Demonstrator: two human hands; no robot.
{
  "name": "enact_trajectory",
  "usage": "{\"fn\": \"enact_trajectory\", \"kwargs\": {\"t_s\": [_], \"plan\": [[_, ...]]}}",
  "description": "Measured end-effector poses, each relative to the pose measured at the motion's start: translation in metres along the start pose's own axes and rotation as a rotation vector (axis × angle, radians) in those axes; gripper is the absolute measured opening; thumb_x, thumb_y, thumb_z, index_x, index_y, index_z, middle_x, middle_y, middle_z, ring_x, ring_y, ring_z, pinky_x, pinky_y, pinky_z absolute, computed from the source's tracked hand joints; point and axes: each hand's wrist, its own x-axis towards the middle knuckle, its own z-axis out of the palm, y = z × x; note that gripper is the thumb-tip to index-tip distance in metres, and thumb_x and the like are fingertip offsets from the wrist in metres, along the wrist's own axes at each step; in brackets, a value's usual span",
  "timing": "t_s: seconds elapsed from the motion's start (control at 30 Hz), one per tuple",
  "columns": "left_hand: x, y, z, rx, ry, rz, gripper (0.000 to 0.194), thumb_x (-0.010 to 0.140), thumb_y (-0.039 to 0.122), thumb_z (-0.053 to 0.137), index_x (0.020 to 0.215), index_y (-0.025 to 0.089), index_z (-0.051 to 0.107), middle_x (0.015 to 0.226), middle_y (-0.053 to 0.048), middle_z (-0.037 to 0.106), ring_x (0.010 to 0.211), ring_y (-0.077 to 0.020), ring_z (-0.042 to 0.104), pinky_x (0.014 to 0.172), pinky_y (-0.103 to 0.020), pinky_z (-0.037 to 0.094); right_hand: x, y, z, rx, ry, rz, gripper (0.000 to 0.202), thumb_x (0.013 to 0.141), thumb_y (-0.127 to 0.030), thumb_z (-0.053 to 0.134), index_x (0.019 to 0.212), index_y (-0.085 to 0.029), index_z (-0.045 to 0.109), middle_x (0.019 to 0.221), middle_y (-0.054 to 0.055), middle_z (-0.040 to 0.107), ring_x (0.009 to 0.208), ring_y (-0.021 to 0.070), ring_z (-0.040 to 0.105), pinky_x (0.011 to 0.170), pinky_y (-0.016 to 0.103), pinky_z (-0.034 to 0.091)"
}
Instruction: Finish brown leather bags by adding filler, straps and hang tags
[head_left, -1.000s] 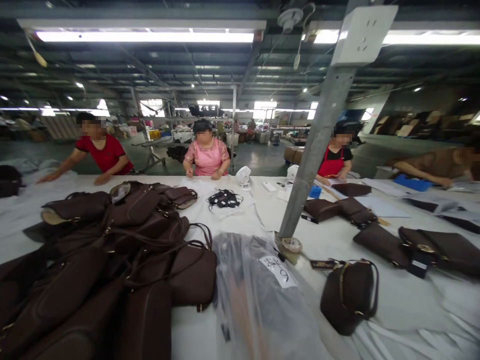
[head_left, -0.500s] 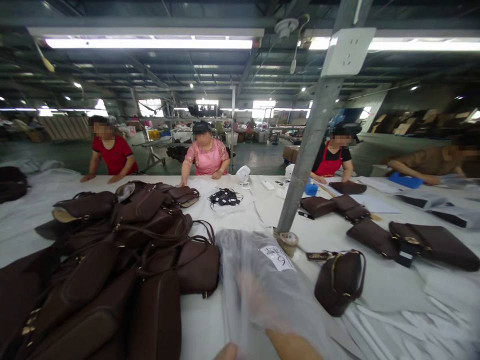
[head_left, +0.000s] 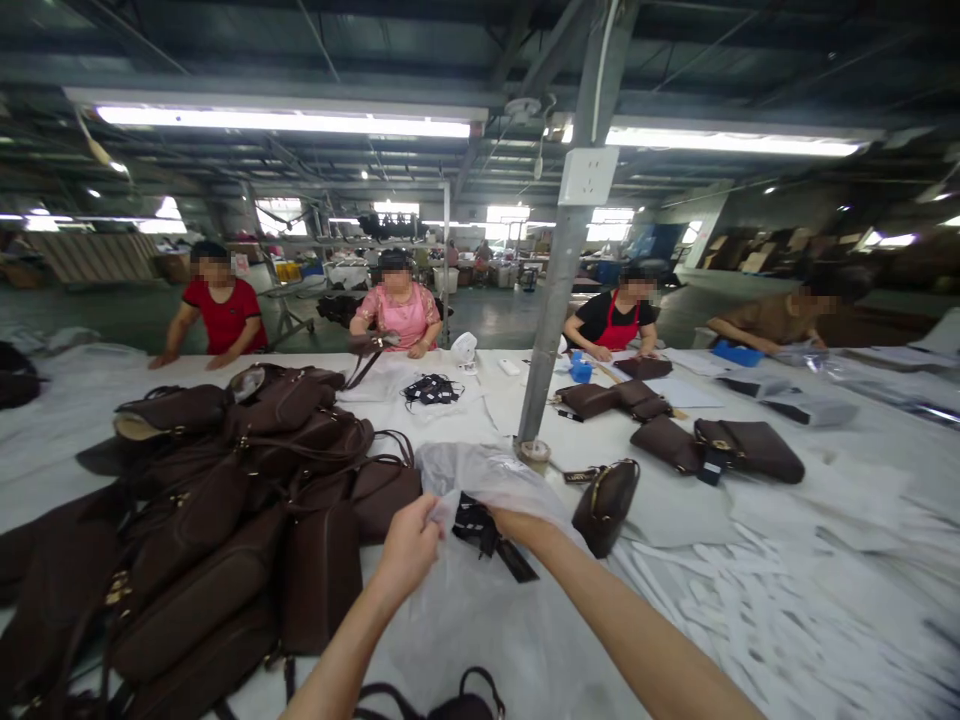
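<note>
My left hand (head_left: pixel 412 545) is closed on the edge of a clear plastic bag (head_left: pixel 480 460), near the middle of the table. My right hand (head_left: pixel 504 522) reaches into the mouth of the same bag, its fingers hidden by plastic and a bundle of black tags (head_left: pixel 474 520). A dark hang tag (head_left: pixel 517 562) dangles below that bundle. Left of my hands lies a large heap of dark brown handbags (head_left: pixel 202 530). Close to my right forearm stands a small brown bag (head_left: pixel 606 508) with a gold zip.
A metal post (head_left: pixel 559 300) rises from the table (head_left: pixel 480 395) beyond the bag. More brown bags (head_left: pixel 750 450) and white strips (head_left: pixel 720 620) lie to the right. Black tags (head_left: pixel 433 390) lie farther back. Several people work across the table.
My left hand has come up to the bag's edge. The black tags now show at its mouth beside my right hand. A person opposite has lifted a brown bag. The view has shifted.
</note>
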Motion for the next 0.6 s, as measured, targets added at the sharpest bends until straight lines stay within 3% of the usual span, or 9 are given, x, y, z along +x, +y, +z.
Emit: {"fn": "enact_trajectory", "kwargs": {"t_s": [0.17, 0.37, 0.47, 0.6], "plan": [[0.004, 0.006, 0.0, 0.048, 0.018, -0.005, 0.016, 0.062, 0.004, 0.039, 0.063, 0.019, 0.046, 0.06, 0.003, 0.049, 0.053, -0.0116, 0.05, 0.046, -0.017, 0.036, -0.033, -0.022, -0.035, 0.0, -0.209, -0.13, 0.032, 0.08, -0.005, 0.047, 0.092, -0.024, 0.07, 0.082, -0.001, 0.072, 0.081, 0.0163, 0.065, 0.077, 0.026, 0.05], [-0.008, 0.008, -0.001, 0.06, 0.033, -0.041, 0.019, 0.063, 0.001, 0.039, 0.063, 0.019, 0.046, 0.06, 0.003, 0.051, 0.05, -0.0106, 0.05, 0.047, -0.018, 0.037, -0.116, -0.043, -0.071, 0.004, -0.249, -0.068, 0.036, 0.08, -0.009, 0.04, 0.1, -0.023, 0.067, 0.089, 0.005, 0.073, 0.085, 0.021, 0.067, 0.077, 0.031, 0.052], [-0.012, 0.007, -0.003, 0.056, 0.042, -0.055, 0.018, 0.064, 0.001, 0.041, 0.062, 0.019, 0.045, 0.059, 0.003, 0.049, 0.049, -0.011, 0.05, 0.047, -0.019, 0.037, -0.173, -0.042, -0.066, 0.063, -0.202, 0.06, 0.042, 0.08, -0.012, 0.037, 0.108, -0.026, 0.065, 0.104, 0.006, 0.072, 0.097, 0.0222, 0.066, 0.086, 0.034, 0.052], [-0.013, 0.009, -0.003, 0.052, 0.032, -0.046, 0.017, 0.066, 0.003, 0.042, 0.062, 0.019, 0.046, 0.057, 0.004, 0.048, 0.049, -0.0111, 0.05, 0.048, -0.019, 0.037, -0.252, -0.023, -0.037, -0.012, -0.203, 0.244, 0.05, 0.078, -0.009, 0.034, 0.114, -0.029, 0.063, 0.108, 0.004, 0.071, 0.101, 0.0229, 0.066, 0.086, 0.033, 0.053]]}}
